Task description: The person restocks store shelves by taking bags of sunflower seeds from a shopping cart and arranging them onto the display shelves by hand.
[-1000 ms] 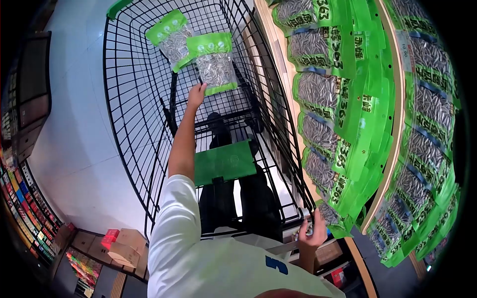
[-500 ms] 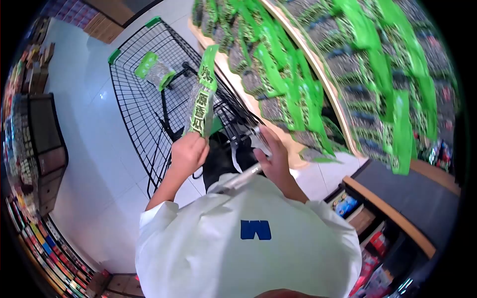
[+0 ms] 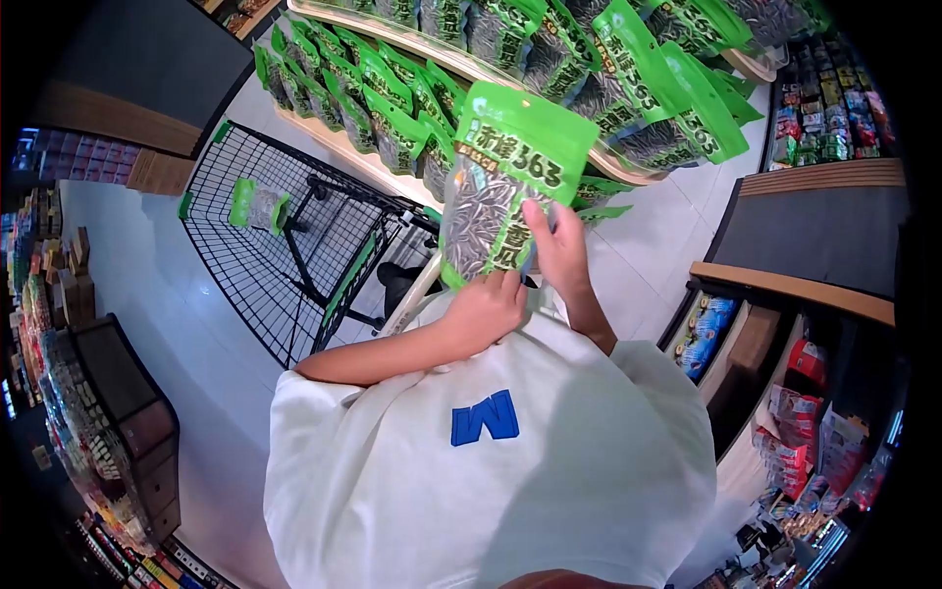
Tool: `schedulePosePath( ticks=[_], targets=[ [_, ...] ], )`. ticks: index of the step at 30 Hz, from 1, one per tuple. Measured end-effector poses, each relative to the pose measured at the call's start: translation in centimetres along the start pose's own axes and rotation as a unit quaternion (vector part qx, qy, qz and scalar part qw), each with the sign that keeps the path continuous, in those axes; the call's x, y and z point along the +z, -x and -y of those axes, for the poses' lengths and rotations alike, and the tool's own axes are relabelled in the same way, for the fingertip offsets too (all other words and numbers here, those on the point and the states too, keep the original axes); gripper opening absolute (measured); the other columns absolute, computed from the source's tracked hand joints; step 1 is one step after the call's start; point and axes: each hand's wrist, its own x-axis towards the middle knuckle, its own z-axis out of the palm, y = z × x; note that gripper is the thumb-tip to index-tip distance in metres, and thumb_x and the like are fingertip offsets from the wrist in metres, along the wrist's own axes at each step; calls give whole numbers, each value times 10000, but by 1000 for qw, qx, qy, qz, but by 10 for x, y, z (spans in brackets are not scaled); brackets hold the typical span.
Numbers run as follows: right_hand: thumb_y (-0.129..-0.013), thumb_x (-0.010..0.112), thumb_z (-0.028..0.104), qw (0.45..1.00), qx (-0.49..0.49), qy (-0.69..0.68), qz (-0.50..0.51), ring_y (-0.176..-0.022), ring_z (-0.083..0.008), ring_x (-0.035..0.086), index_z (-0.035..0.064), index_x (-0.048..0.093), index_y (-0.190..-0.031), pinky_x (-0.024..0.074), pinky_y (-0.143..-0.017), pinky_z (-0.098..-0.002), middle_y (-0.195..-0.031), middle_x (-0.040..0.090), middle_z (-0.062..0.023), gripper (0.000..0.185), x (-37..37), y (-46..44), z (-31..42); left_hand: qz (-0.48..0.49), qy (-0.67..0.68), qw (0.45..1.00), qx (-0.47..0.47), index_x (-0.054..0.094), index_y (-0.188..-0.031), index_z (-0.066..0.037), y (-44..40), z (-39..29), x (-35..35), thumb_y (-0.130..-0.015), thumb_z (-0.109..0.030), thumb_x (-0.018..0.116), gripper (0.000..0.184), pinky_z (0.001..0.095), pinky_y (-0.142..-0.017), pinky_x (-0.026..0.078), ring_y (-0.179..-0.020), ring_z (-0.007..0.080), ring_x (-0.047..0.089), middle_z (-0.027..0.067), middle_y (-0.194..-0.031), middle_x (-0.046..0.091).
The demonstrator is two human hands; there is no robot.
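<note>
A bag of sunflower seeds (image 3: pixel 481 211) with a green top and a clear window stands upright in front of my chest, its printed face toward me. My left hand (image 3: pixel 488 312) grips its bottom edge with curled fingers. Along the lower right side, my right hand (image 3: pixel 562 253) holds the bag with the thumb on its front. Just left of the bag is a black wire shopping cart (image 3: pixel 245 280) with green corners. A similar green-and-clear bag (image 3: pixel 260 208) lies inside the cart.
Tiered display shelves (image 3: pixel 412 185) with rows of similar green bags (image 3: pixel 397 133) curve across the top. A dark-topped counter (image 3: pixel 824 231) with packaged goods below stands at right. Stocked shelving (image 3: pixel 128 393) lines the left, with tiled floor (image 3: pixel 221 412) between it and the cart.
The bag has moved right and turned from edge-on to face me. My right hand has come from beside the cart handle onto the bag. The view has swung round, shifting the display leftward.
</note>
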Motion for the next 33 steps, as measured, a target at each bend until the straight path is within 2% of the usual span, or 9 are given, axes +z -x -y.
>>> schedulePosePath(
  ticks=[2,6,10,12,18,21,24,29,33],
  targets=[
    [-853,540,145,993,-28,-103,-46,-584,-54,390,-26,540,-883,344,-500,-228,-673,518,6,173,-21,7,-10,-29,58,997,47,471,-631,-48,-15,-1,6,-580,-126,558,128,282,-498,426,-595,181,498,64,-650,424],
    [-867,496,106,991,-36,-80,-97,-897,-113,480,-40,464,-1103,384,-807,-257,-1034,546,-80,279,-58,20,-12,-48,207,976,-38,516,-828,2,-34,9,1,-693,-104,577,182,338,-605,462,-751,254,549,107,-806,505],
    [-866,494,105,993,8,-81,-83,-925,-121,484,-36,456,-1125,377,-832,-258,-1045,547,-84,298,-76,33,-34,-146,329,906,-223,362,-1218,-25,-45,62,19,-749,-156,636,559,318,-834,415,-1035,262,486,194,-1147,460],
    [-861,500,105,996,14,-83,-24,-948,-126,491,-38,464,-1125,376,-845,-258,-1058,551,-86,302,-75,38,-51,-138,480,835,-233,332,-1251,-35,-49,82,31,-749,-164,656,612,324,-827,425,-1045,229,482,181,-1185,447],
    [-853,530,96,991,26,-134,11,-943,-119,497,-39,502,-1097,379,-848,-256,-1048,555,-66,280,-60,40,-109,-11,594,769,-234,476,-1038,8,-61,122,60,-785,-69,621,301,240,-662,458,-774,100,556,69,-877,597],
    [-829,553,54,984,34,-174,19,-903,-112,522,-45,515,-1083,407,-813,-250,-1004,572,-56,275,-47,37,-142,-48,532,821,-202,525,-819,36,-60,126,66,-750,-121,665,221,258,-575,457,-633,94,560,83,-734,621],
    [-830,544,49,995,83,-52,-1,-860,-100,529,-57,546,-1034,426,-772,-241,-943,587,-52,230,-34,32,-180,22,443,865,-232,551,-895,31,-44,146,103,-771,-77,640,188,238,-617,452,-673,81,554,56,-785,628],
    [-812,542,78,998,26,-11,-54,-817,-126,559,-5,570,-1030,420,-732,-247,-905,620,-96,236,-5,20,-181,31,288,929,-231,589,-770,38,-31,149,94,-719,-210,686,271,305,-539,422,-571,175,554,168,-638,582],
    [-810,541,111,987,106,114,-43,-764,-250,575,-27,580,-975,433,-697,-291,-878,617,-145,219,4,22,-194,20,310,917,-252,584,-783,45,-24,160,98,-724,-197,680,267,314,-532,413,-533,195,509,164,-635,580]
  ],
)
